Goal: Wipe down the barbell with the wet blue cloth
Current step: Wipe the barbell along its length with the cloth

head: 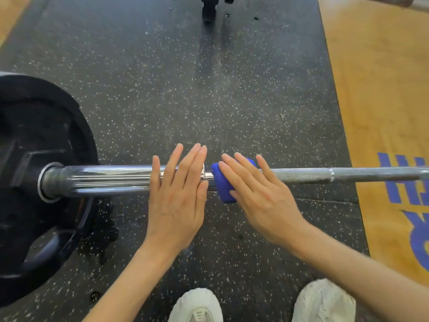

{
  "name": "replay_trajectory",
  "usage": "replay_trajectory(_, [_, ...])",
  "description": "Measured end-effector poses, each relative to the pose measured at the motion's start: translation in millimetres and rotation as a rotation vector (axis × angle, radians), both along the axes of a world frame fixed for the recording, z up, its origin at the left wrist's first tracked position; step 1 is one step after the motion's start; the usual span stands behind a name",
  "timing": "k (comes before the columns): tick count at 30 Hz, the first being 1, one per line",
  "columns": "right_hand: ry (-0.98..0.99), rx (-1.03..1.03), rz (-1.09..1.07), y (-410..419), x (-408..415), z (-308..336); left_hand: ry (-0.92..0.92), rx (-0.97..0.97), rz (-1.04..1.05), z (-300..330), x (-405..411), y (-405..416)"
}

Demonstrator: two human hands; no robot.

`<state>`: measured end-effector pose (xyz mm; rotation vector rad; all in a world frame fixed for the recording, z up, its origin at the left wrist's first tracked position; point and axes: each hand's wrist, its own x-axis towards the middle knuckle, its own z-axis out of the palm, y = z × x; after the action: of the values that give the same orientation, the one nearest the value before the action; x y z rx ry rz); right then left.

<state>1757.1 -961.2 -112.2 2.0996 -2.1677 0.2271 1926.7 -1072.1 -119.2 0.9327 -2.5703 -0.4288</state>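
Barbell: one barbell (301, 175), lying across the speckled black rubber mat (209, 89), its thick chrome sleeve to the left of the hands and its thinner knurled shaft running off to the right.
Blue cloth: one blue cloth (222, 182), bunched around the barbell right where the sleeve's collar meets the shaft.
Right hand: one right hand (257, 198), fingers out straight and a little spread, laid flat over the cloth and pressing it onto the barbell, nothing curled around it.
Left hand: one left hand (178, 194), just left of the cloth, fingers straight and mostly together, palm resting on top of the barbell's sleeve, not gripping.
Weight plates: one black plate (34, 182) clearly seen at the barbell's far left end; whether more sit behind it I can't tell.
Shoes: two white shoes (197, 307), on the mat on the near side of the barbell, below the wrists.
Platform: one wooden floor panel (383, 101) with blue lettering, under the barbell's right stretch, beside the mat.
Far side: dark equipment feet (209, 10) on the mat beyond the barbell, too blurred to count.
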Motion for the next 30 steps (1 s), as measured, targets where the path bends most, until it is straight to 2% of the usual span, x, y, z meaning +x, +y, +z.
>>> replay_trajectory(4, [0.022, 0.152, 0.130, -0.7, -14.0, 10.6, -0.006, 0.001, 0.004, 0.2, -2.2, 0.2])
replay_trajectory(8, [0.038, 0.165, 0.128, -3.0, -10.0, 11.8, -0.015, -0.002, 0.014, -0.1, -2.5, 1.8])
replay_trajectory(11, [-0.065, 0.117, 0.021, -12.3, 4.7, 8.0, -0.012, 0.000, 0.026, 0.3, -2.8, 3.3])
replay_trajectory(17, [-0.126, -0.089, -0.135, -17.3, 22.8, -10.7, -0.038, 0.006, 0.023, 3.3, -2.5, 2.9])
replay_trajectory(22, [-0.076, -0.204, -0.144, -7.3, 6.5, -23.2, -0.044, -0.002, 0.035, 4.2, -4.3, 1.4])
replay_trajectory(25, [-0.165, -0.236, -0.250, 2.4, 7.8, -21.7, -0.091, 0.012, 0.050, 10.4, -4.6, 5.1])
replay_trajectory(30, [-0.210, -0.180, -0.112, -17.4, 24.6, -20.6, -0.197, -0.014, 0.032, 17.5, -0.9, 1.9])
